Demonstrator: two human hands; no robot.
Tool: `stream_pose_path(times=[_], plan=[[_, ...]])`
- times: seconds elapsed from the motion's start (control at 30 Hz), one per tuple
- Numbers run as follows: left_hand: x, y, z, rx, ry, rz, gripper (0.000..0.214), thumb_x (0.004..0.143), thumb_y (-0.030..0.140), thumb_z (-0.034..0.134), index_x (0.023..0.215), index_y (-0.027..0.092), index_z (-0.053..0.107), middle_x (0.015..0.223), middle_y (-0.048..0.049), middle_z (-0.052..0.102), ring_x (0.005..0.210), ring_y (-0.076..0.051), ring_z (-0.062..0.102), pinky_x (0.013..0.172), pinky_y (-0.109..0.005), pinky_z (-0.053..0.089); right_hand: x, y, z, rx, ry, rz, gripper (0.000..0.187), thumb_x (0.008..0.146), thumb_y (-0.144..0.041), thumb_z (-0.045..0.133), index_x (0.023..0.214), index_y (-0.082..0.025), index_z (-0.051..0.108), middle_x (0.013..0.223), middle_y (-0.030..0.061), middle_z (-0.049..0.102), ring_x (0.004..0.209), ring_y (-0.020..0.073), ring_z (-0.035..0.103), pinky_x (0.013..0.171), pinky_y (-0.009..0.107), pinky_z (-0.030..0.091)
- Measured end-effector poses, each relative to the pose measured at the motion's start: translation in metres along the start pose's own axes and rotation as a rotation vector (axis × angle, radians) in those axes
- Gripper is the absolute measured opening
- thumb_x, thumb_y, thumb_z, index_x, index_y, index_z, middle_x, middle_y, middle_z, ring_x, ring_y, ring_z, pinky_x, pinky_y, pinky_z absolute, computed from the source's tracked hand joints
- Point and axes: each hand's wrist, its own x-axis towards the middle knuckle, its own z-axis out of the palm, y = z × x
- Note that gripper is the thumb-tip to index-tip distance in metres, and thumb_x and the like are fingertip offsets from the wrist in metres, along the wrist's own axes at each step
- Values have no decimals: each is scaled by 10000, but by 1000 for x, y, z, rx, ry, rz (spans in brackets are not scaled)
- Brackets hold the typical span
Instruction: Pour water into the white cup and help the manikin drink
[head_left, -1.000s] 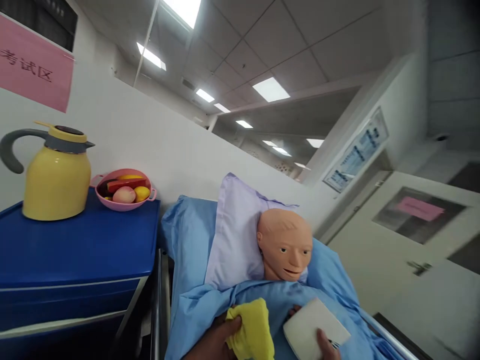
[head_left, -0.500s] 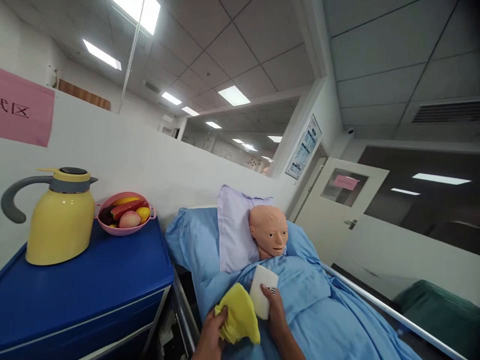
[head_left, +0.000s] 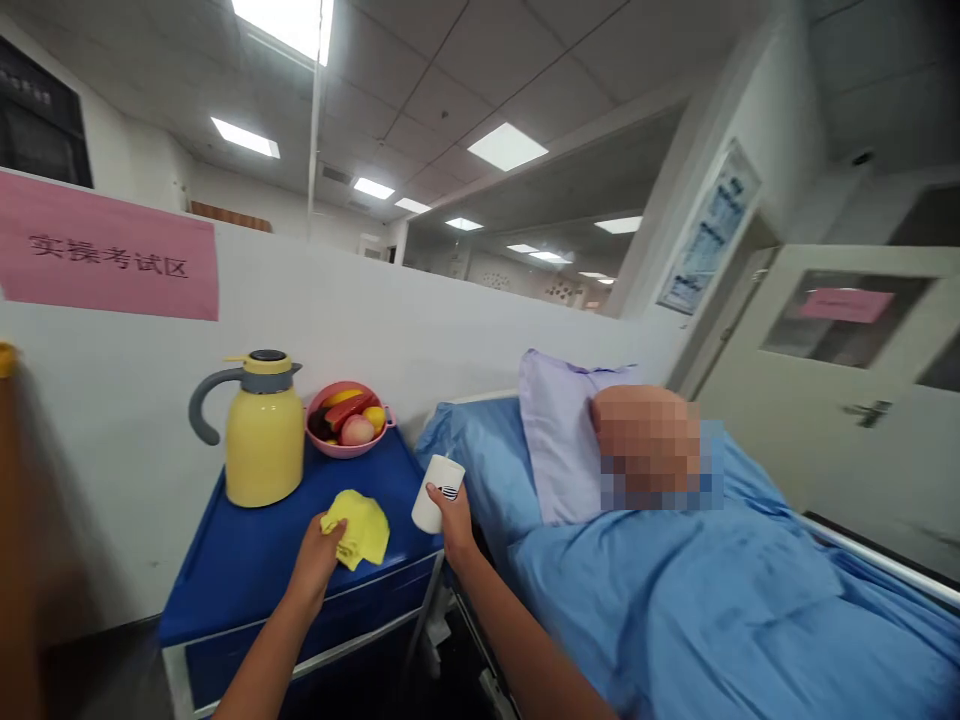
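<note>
My left hand point(head_left: 324, 550) pinches a yellow cloth point(head_left: 363, 530), which spreads out above the front of a blue-topped bedside cabinet point(head_left: 247, 575). In my right hand point(head_left: 454, 515) is a white cup point(head_left: 429, 505) with a small black-striped mark on its side. The cup is tilted and held over the cabinet's right front corner, beside the bed. Farther back on the cabinet stand a yellow thermos jug point(head_left: 264, 445) with a grey handle and a pink bowl point(head_left: 345, 452) of fruit.
Right of the cabinet is a bed with a blue quilt point(head_left: 600, 590) and a lilac pillow point(head_left: 555, 440). A manikin head point(head_left: 649, 440), blurred out, rests against the pillow. A white wall with a pink sign point(head_left: 112, 245) runs behind; a door point(head_left: 817, 400) is at the right.
Both hands have moved left, from over the bed to the cabinet, carrying the yellow cloth and the white cup. The view has swung left, and more of the pink sign shows.
</note>
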Motion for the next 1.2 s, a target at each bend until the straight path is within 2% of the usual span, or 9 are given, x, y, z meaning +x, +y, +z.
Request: stream_pose_path(times=[0.1, 0.2, 0.3, 0.43, 0.63, 0.9, 1.03, 1.1, 1.2], plan=[[21, -10, -7, 155, 15, 96, 435, 764, 264, 680, 1162, 132, 564, 1002, -87, 709, 884, -228, 691, 782, -338, 548, 7, 19, 24, -24, 5, -24, 541, 655, -344, 848, 1098, -180, 584, 911, 3, 684, 797, 172, 640, 766, 340, 525], [41, -12, -3, 341, 31, 178, 432, 792, 268, 654, 1200, 159, 560, 1042, -89, 704, 941, -242, 682, 833, -353, 534, 17, 29, 35, -31, -13, -55, 599, 632, -324, 855, 1141, -188, 570, 960, 8, 682, 845, 176, 629, 785, 332, 518], [60, -9, 5, 527, 29, 255, 394, 841, 233, 578, 1229, 170, 548, 1117, -109, 687, 1039, -264, 656, 911, -382, 502, 29, 34, 38, -27, -41, -88, 661, 609, -326, 862, 1185, -197, 562, 1017, 16, 687, 904, 192, 625, 830, 335, 513], [80, -8, 12, 743, 67, 353, 411, 847, 127, 464, 1254, 117, 518, 1261, -176, 611, 1198, -294, 568, 1022, -401, 419, 42, 41, 40, -32, -98, -122, 732, 564, -270, 891, 1221, -206, 576, 1132, 39, 689, 1020, 227, 624, 948, 362, 482], [93, -15, 18, 1020, 168, 428, 390, 827, 147, 460, 1193, 71, 573, 1127, -202, 634, 1122, -365, 561, 972, -451, 413, 47, 49, 39, -41, -181, -133, 812, 568, -259, 897, 1304, -223, 555, 1222, 51, 683, 1115, 251, 616, 1000, 369, 467], [89, -24, 19, 1196, 392, 532, 416, 846, 128, 457, 1246, 63, 549, 1169, -204, 581, 1122, -351, 523, 917, -457, 438, 56, 61, 36, -160, -180, -136, 859, 543, -262, 903, 1302, -196, 506, 1205, 71, 686, 1102, 251, 630, 981, 377, 491], [72, -12, 26, 1234, 479, 652, 403, 882, 120, 428, 1254, 8, 535, 1348, -256, 458, 1236, -361, 448, 973, -477, 434, 54, 52, 40, -296, -154, -109, 683, 661, -206, 843, 1271, -163, 537, 1175, 92, 684, 1058, 260, 661, 950, 461, 519], [60, 0, 27, 1251, 479, 730, 396, 906, 139, 413, 1257, 5, 538, 1410, -259, 408, 1278, -367, 420, 1001, -485, 431, 40, 44, 38, -382, -106, -101, 703, 671, -169, 828, 1305, -155, 527, 1249, 122, 645, 1150, 314, 621, 1010, 536, 473], [34, 3, 18, 1264, 452, 834, 400, 941, 182, 388, 1265, 5, 542, 1435, -245, 403, 1335, -347, 395, 1077, -470, 399, -10, 34, 24, -499, -51, -133, 937, 567, -94, 862, 1406, -159, 449, 1429, 165, 511, 1346, 395, 454, 1142, 551, 339]])
